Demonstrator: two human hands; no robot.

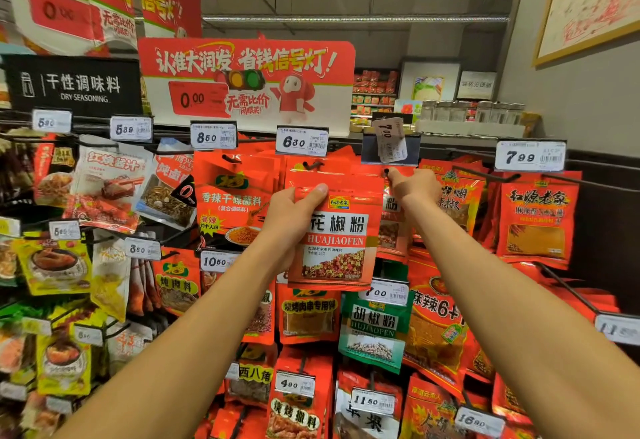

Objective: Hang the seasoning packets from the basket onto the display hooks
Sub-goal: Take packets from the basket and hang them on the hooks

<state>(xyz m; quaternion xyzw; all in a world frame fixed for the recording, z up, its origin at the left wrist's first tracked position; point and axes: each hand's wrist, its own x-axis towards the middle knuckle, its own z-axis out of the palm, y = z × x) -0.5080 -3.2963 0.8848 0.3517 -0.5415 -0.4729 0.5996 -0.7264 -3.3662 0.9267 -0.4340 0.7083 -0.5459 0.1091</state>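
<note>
Two hands are working mid-frame: the left hand [292, 220] is gripping a red packet [337, 231], while the right hand [414, 184] is pinching the hook [386, 171] tip. The packet's hole probably needs lining up with that steadied tip before sliding on.

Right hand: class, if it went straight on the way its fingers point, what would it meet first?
Probably the hook tip, just ahead of the right hand; behind that hang red packets. Depth is unclear.

I see a grey wall [554, 92] at right, a framed poster [588, 6] on it, a red sign [246, 82] ahead.
</note>
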